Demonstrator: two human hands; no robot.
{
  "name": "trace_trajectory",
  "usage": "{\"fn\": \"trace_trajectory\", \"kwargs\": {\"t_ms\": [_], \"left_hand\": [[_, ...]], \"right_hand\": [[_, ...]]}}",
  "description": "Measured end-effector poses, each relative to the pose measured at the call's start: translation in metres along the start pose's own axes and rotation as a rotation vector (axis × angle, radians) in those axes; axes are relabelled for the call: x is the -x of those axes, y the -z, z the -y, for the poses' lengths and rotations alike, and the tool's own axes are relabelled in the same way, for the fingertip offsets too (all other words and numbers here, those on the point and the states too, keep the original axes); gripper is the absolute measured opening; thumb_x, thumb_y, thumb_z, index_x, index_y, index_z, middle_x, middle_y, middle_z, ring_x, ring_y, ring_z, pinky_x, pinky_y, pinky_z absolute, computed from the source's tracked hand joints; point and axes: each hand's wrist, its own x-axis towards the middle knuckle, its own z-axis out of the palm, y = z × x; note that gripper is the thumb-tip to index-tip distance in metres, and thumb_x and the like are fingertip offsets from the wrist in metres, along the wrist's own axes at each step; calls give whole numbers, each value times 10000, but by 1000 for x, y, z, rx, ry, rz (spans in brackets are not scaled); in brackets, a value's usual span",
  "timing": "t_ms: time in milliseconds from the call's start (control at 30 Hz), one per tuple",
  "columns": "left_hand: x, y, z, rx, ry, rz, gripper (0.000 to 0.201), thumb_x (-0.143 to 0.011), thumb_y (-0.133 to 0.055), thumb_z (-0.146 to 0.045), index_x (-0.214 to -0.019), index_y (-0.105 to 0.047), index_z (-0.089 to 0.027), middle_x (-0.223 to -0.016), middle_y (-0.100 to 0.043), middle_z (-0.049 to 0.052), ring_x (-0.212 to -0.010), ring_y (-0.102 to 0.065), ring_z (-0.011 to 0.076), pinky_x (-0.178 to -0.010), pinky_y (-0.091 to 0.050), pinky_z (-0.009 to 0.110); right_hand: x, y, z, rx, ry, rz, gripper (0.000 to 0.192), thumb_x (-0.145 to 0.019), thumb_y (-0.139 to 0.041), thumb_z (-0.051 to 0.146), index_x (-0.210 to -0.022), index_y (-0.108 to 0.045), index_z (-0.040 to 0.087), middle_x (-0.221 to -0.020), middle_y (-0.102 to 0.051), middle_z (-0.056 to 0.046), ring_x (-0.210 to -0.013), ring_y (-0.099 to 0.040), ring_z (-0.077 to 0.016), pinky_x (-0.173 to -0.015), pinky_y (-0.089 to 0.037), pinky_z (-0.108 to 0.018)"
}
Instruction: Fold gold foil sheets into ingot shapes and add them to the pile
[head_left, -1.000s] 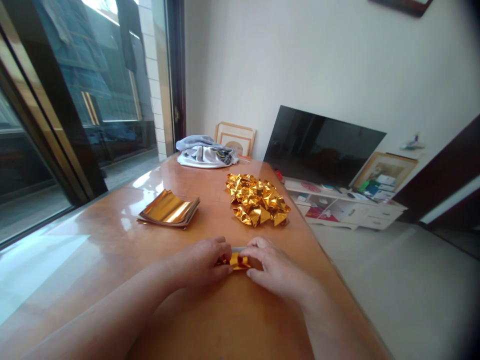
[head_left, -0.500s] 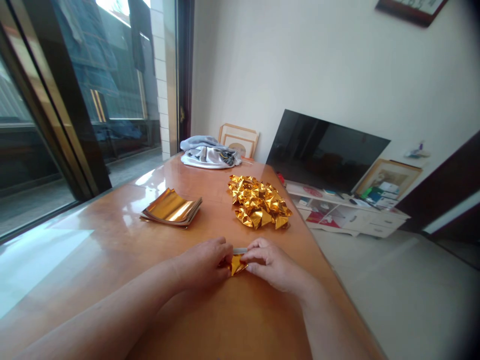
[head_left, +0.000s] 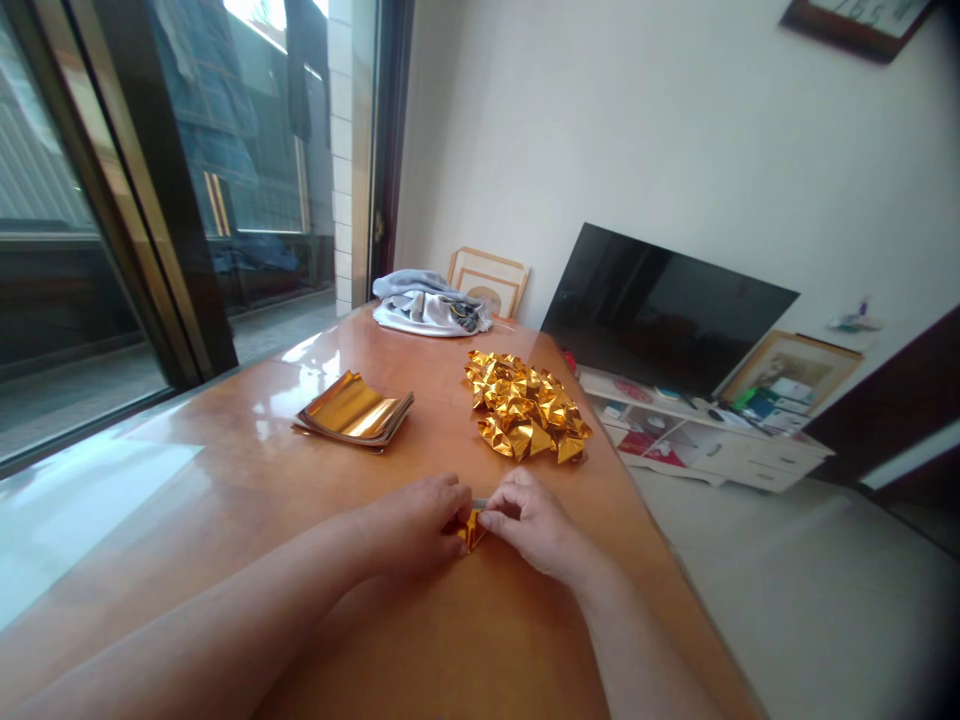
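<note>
Between my two hands, low over the wooden table (head_left: pixel 420 630), is a small piece of gold foil paper (head_left: pixel 472 530), partly folded and mostly covered by fingers. My left hand (head_left: pixel 427 520) grips its left side, fingers closed. From the other side my right hand (head_left: pixel 529 520) pinches the paper's right edge between thumb and fingers. A pale grey strip shows just behind the foil, between the fingertips. Beyond my left hand lies a stack of flat gold foil sheets (head_left: pixel 356 410), slightly curled. Past my right hand sits a pile of folded gold foil pieces (head_left: pixel 525 405).
At the table's far end rests a bundle of grey-blue cloth (head_left: pixel 431 305), with wooden picture frames (head_left: pixel 491 280) behind. A large television (head_left: pixel 667 310) stands on a white cabinet (head_left: pixel 720 445) to the right. Glass sliding doors (head_left: pixel 127 200) run along the left.
My right hand has moved slightly left and its fingers have closed in on the foil. Less of the paper shows between the hands. The whole view has shifted a little.
</note>
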Motion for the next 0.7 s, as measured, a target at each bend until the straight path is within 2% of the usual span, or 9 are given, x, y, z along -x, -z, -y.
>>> {"fn": "trace_trajectory", "kwargs": {"t_ms": [233,467,700], "left_hand": [[1,6,-4,27,36,34,152,-782,-679,-258,-899,-596,-207,-950,-626,35,-805,-592,184,-664,-435,267],[0,7,-4,49,53,46,191,-763,-705,-252,-892,-569,-211,-945,-627,25,-815,-588,185,-672,-438,264],[1,9,7,138,-13,68,178,-777,-671,-258,-914,-566,-218,-933,-622,5,-789,-568,164,-656,-429,250]], "right_hand": [[-6,-7,1,93,46,-61,189,-886,-736,358,-764,-691,221,-893,-599,-13,-907,-547,-179,-802,-409,-295],[-8,-10,-1,133,6,-65,229,-871,-752,402,-760,-684,214,-857,-599,-10,-867,-536,-179,-762,-391,-292],[-7,-10,1,144,-10,-61,197,-849,-772,368,-767,-683,214,-864,-605,-8,-871,-539,-177,-755,-388,-285]]}}
